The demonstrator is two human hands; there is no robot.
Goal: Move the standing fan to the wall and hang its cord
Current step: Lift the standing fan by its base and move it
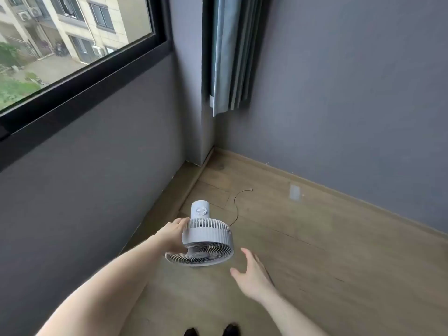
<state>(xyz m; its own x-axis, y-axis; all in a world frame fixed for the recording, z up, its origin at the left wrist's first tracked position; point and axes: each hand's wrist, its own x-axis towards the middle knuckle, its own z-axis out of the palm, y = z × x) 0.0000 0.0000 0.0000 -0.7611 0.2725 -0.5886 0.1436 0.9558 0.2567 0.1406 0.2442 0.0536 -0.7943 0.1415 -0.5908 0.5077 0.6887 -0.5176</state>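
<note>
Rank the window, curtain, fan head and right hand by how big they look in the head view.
1. Window, the largest, cut by the frame edge.
2. Curtain.
3. Fan head, gripped by the left hand.
4. Right hand, open beside it, looks slightly smaller, though nearer the camera, so this last order is unsure.
</note>
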